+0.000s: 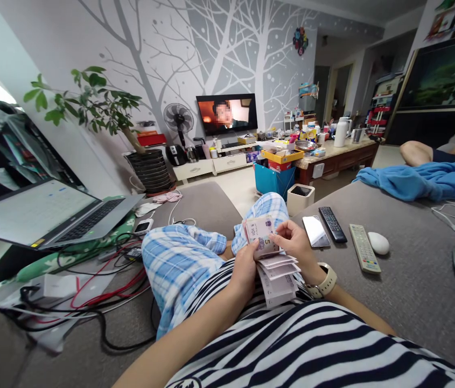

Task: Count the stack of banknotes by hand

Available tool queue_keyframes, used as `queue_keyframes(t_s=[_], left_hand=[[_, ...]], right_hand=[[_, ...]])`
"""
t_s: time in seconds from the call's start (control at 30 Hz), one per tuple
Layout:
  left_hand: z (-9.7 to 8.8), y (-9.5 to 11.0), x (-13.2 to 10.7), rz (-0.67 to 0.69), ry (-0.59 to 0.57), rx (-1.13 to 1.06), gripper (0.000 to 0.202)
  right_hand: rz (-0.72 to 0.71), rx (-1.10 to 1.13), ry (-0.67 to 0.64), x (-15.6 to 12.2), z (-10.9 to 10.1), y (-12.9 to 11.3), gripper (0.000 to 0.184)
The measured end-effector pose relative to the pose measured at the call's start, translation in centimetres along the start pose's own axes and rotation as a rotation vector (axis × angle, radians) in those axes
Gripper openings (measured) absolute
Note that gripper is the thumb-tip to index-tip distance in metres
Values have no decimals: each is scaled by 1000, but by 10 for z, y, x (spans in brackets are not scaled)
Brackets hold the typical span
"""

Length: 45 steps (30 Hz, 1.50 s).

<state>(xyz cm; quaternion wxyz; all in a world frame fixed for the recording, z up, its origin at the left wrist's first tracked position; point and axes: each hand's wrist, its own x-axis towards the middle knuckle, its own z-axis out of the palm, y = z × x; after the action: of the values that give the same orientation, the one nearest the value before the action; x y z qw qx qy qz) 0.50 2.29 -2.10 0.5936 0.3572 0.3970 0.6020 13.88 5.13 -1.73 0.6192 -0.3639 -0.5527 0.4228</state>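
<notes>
A stack of purplish banknotes, the top one marked 5, is gripped by my left hand just above my lap. Several notes hang folded down below the fingers, fanned apart at their ends. My right hand is at the stack's right edge, thumb and fingertips pinched on the top note's corner. A pale watch sits on the right wrist. Part of the left fingers is hidden behind the notes.
On the sofa to the right lie a phone, a black remote, a beige remote and a white mouse. A laptop and tangled cables are left. Another person's leg shows at far right.
</notes>
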Motion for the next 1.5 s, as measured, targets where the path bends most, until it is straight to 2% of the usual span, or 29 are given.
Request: queue_keyframes(t_s=[0.1, 0.4, 0.57, 0.8, 0.97, 1.17, 1.5], left_hand=[[1, 1, 0, -5, 14, -28, 33], [4, 1, -3, -58, 7, -114, 27], [3, -3, 3, -27, 62, -162, 27], [5, 0, 1, -5, 51, -192, 28], [6, 1, -1, 4, 93, -134, 23], [4, -2, 1, 29, 25, -133, 28], [1, -6, 2, 29, 11, -132, 30]], right_hand=[[-6, -1, 45, 2, 1, 1, 32], [-36, -72, 42, 3, 1, 2, 36], [-86, -94, 59, -3, -1, 1, 35], [-153, 31, -47, -20, -3, -9, 22], [-144, 83, -44, -22, -3, -11, 16], [-148, 45, -46, -22, -5, -11, 19], [-179, 5, -74, -23, -7, -15, 28]])
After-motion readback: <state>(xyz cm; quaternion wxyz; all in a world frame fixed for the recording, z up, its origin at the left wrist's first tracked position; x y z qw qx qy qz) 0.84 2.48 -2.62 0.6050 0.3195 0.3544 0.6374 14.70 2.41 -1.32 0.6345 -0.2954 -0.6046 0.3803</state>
